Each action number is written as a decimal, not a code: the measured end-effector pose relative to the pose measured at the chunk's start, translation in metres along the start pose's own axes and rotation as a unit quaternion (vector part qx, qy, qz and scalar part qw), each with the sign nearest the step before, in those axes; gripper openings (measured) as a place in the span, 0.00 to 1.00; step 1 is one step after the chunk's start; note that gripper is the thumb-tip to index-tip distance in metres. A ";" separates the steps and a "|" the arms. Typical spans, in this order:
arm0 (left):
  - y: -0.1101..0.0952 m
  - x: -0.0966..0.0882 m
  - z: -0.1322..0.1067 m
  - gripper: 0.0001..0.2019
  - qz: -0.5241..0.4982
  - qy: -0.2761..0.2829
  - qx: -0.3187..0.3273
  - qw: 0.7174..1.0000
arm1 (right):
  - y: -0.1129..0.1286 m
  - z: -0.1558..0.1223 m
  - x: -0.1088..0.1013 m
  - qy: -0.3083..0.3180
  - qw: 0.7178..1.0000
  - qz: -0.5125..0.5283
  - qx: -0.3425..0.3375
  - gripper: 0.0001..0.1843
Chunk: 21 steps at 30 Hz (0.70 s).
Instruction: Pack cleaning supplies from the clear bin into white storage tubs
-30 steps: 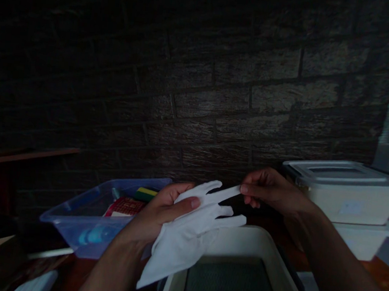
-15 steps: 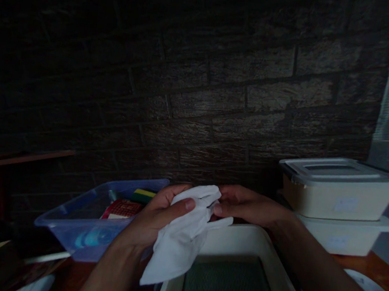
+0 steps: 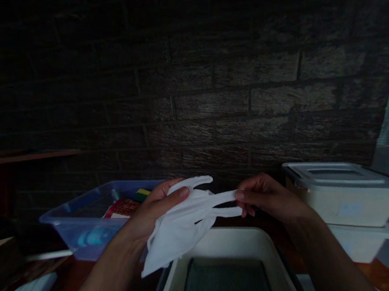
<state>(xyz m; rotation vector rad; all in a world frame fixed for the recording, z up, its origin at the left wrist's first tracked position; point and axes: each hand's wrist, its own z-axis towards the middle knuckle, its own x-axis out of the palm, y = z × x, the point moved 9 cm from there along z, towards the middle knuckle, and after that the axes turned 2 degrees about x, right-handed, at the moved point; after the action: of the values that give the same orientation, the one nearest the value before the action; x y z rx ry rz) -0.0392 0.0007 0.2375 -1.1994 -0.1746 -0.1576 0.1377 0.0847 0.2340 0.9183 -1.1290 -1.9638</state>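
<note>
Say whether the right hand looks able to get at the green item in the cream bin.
Likely yes: the bin has no lid on and nothing visible covers the green item, though the right hand is pinching the glove.

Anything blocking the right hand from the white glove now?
Nothing visible: the right hand pinches one finger of the white glove, and the left hand holds its body. The pale tub shows lower down, not between them.

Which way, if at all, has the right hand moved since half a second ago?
Yes: judged against the stacked boxes, the right hand has moved right and somewhat up in the picture, nearer to them.
</note>
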 end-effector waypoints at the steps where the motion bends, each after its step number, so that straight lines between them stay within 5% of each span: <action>1: -0.001 -0.001 -0.001 0.17 -0.002 -0.009 -0.001 1.000 | 0.002 -0.001 -0.002 -0.006 1.000 -0.001 -0.003 0.17; 10: -0.005 0.005 -0.009 0.17 -0.017 -0.040 -0.014 0.999 | -0.007 0.003 -0.011 -0.075 0.996 0.034 0.018 0.15; 13: -0.001 0.007 -0.008 0.17 -0.019 -0.038 -0.010 0.999 | -0.010 0.008 0.012 -0.013 0.997 0.064 0.036 0.14; 17: 0.004 0.003 -0.007 0.19 -0.011 -0.035 -0.016 0.999 | -0.019 0.010 0.044 0.108 0.988 0.082 0.074 0.25; 21: 0.004 -0.001 -0.006 0.22 -0.007 -0.044 -0.014 0.999 | -0.027 0.013 0.042 0.086 0.990 0.078 0.082 0.16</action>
<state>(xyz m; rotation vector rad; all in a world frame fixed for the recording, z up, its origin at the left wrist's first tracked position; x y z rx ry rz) -0.0390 -0.0039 0.2316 -1.2342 -0.2582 -0.1208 0.0997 0.0656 0.2042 1.0307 -1.2372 -1.6523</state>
